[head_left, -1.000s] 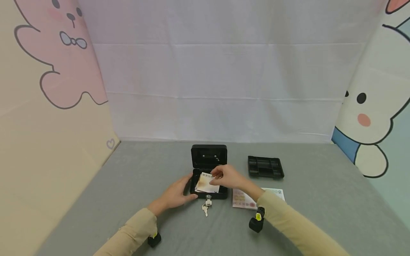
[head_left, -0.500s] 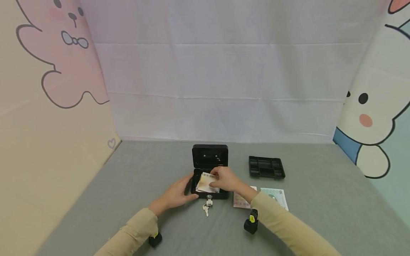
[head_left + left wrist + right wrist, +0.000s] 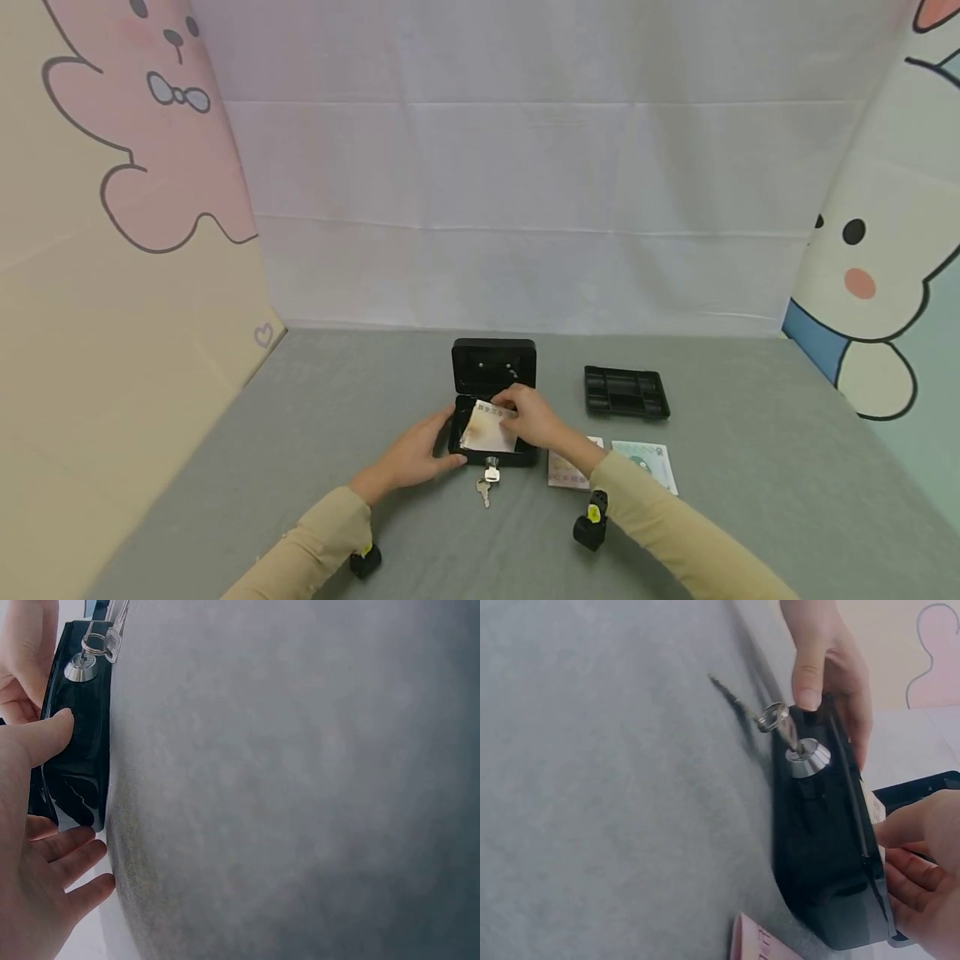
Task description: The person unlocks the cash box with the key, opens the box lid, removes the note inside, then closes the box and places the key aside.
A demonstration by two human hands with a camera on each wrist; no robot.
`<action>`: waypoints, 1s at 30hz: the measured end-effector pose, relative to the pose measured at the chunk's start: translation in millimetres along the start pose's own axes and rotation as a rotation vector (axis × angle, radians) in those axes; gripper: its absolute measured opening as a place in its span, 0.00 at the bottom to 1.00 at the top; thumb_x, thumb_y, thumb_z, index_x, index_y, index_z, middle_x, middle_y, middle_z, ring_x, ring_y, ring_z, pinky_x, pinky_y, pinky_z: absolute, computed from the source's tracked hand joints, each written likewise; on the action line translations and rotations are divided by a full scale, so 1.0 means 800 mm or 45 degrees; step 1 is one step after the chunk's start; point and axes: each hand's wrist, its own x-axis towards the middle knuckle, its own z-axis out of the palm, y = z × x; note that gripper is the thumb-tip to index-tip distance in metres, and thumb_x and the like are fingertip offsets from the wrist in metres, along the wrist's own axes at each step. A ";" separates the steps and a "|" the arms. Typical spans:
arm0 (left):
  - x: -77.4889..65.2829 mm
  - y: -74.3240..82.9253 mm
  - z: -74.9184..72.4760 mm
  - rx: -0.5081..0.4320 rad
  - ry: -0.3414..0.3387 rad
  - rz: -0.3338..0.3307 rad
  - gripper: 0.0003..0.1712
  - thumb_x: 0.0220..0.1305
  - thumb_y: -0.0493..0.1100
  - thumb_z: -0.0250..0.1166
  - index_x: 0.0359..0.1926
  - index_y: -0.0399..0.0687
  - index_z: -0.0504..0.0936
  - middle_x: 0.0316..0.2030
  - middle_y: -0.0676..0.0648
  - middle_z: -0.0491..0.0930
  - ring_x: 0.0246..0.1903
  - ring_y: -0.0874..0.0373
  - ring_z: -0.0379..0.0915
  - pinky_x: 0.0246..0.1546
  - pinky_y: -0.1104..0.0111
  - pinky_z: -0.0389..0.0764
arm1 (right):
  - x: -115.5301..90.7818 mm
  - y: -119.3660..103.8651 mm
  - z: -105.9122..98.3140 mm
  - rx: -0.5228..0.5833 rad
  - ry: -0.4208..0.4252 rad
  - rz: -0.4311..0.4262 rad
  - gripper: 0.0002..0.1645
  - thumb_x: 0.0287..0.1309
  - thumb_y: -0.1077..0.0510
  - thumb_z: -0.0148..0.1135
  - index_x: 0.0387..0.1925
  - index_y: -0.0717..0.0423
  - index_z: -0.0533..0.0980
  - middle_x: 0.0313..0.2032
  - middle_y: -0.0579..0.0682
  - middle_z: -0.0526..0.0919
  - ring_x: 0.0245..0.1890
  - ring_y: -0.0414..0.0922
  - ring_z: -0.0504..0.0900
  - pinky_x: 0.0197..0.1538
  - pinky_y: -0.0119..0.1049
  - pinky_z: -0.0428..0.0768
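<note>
A black cash box (image 3: 474, 457) stands mid-table with its lid (image 3: 493, 363) raised. My left hand (image 3: 412, 454) holds its left end; in the left wrist view the thumb presses the front wall and the fingers lie along the side. Inside the box are pale brownish banknotes (image 3: 483, 429). My right hand (image 3: 531, 417) pinches them at their right upper edge, its fingertips partly hidden. A key ring with keys (image 3: 483, 492) hangs from the front lock (image 3: 810, 758), one key inserted.
A black compartment tray (image 3: 626, 392) lies behind and right of the box. Pink banknotes (image 3: 566, 472) and green banknotes (image 3: 654, 463) lie to the right, partly under my right forearm. White cloth (image 3: 525, 275) hangs behind the table.
My right forearm has shifted left, uncovering more of the green banknotes. The brownish banknotes have turned slightly and their far edge is raised in my right hand. My left hand stays put.
</note>
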 end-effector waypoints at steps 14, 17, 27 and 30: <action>0.001 -0.001 0.002 -0.031 0.022 0.008 0.45 0.54 0.52 0.65 0.65 0.33 0.57 0.62 0.37 0.62 0.61 0.45 0.59 0.59 0.55 0.63 | -0.001 0.002 -0.016 0.132 -0.034 -0.040 0.12 0.49 0.74 0.55 0.34 0.65 0.81 0.32 0.55 0.82 0.29 0.42 0.77 0.30 0.28 0.75; 0.001 0.000 0.002 -0.031 0.021 0.005 0.45 0.54 0.52 0.65 0.65 0.33 0.57 0.62 0.37 0.62 0.61 0.45 0.59 0.59 0.55 0.63 | 0.000 0.001 -0.022 0.161 -0.042 -0.064 0.12 0.49 0.75 0.54 0.34 0.66 0.81 0.32 0.56 0.82 0.28 0.43 0.78 0.29 0.27 0.75; 0.002 -0.002 0.003 -0.013 0.011 -0.013 0.45 0.54 0.52 0.65 0.65 0.33 0.56 0.62 0.37 0.62 0.61 0.45 0.59 0.59 0.54 0.63 | -0.001 -0.005 -0.052 0.252 -0.067 -0.079 0.12 0.53 0.73 0.53 0.37 0.69 0.79 0.36 0.60 0.80 0.33 0.48 0.79 0.33 0.30 0.78; 0.002 -0.001 0.003 -0.004 0.005 -0.020 0.46 0.54 0.53 0.65 0.66 0.34 0.56 0.63 0.37 0.61 0.61 0.45 0.59 0.59 0.54 0.63 | -0.004 -0.005 -0.063 0.264 -0.080 -0.056 0.12 0.54 0.72 0.52 0.39 0.68 0.79 0.38 0.60 0.80 0.37 0.50 0.79 0.36 0.32 0.79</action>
